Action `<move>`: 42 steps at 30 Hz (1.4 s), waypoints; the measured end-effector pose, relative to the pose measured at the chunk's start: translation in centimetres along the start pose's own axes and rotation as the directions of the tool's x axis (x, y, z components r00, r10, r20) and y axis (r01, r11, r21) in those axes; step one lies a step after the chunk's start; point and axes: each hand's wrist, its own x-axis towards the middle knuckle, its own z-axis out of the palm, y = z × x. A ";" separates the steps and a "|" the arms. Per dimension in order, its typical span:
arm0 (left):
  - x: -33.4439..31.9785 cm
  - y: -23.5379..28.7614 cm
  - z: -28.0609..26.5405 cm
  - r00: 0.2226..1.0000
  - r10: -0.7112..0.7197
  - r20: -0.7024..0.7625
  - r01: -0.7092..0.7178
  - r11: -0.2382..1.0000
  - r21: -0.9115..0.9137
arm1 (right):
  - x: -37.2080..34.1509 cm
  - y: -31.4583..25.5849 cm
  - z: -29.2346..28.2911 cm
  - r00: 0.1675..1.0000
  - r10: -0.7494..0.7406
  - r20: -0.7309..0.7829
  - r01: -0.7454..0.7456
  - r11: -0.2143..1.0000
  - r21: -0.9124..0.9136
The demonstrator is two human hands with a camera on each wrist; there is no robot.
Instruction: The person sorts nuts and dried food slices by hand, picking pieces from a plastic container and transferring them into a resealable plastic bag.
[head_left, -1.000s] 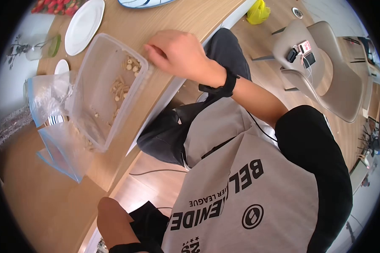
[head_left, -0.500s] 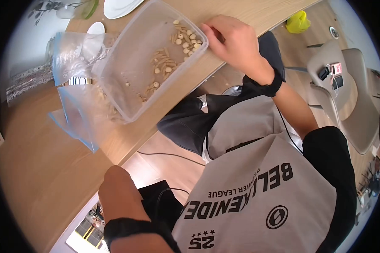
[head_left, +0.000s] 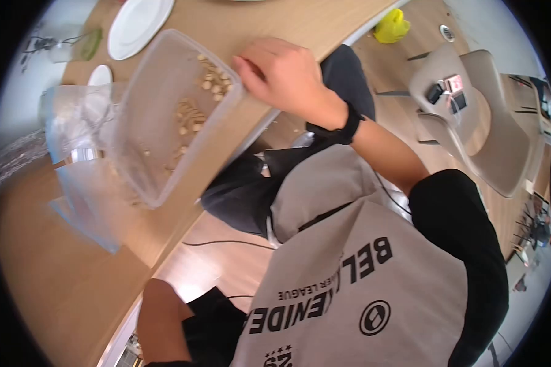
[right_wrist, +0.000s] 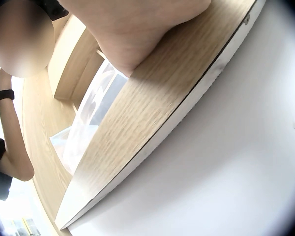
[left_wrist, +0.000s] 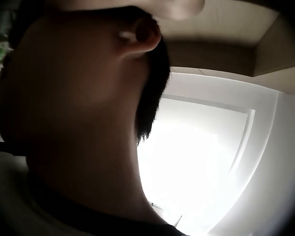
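On the table, beside the near corner of a translucent plastic box [head_left: 156, 98], rests my right hand [head_left: 281, 73], fingers loosely curled and holding nothing. Its heel appears on the wood in the right wrist view. Small pale round pieces [head_left: 211, 84] and pale elongated pieces [head_left: 191, 115] lie in the box. My left arm [head_left: 159, 321] is bent upward, its hand outside the head view. The left wrist view has part of my left hand [left_wrist: 179, 7] at the top edge, close to my ear and neck; its fingers are mostly out of frame.
Clear zip bags with blue edges [head_left: 82, 211] lie along the box's far side. Behind are a white plate [head_left: 139, 27], a smaller white dish [head_left: 100, 76] and a glass vase [head_left: 73, 49]. A beige chair [head_left: 508, 140] and a yellow bag [head_left: 390, 25] stand on the floor.
The head view has swung one way and back, shifting the whole scene. My right hand stays beside the box, and the left arm stays bent upward.
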 end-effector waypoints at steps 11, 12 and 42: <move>1.2 4.1 -5.1 0.980 0.165 0.112 -0.151 0.980 -0.131 | -0.3 -0.1 0.3 0.999 0.029 0.014 -0.029 0.999 0.012; 1.4 4.4 -5.6 0.976 0.189 0.109 -0.174 0.975 -0.136 | -0.3 -0.1 0.2 1.000 0.019 0.007 -0.019 0.999 0.035; -13.5 9.7 -30.6 0.687 0.138 -0.714 0.727 -0.132 0.674 | 0.3 -0.8 -0.5 0.998 -0.017 0.053 0.011 0.994 0.112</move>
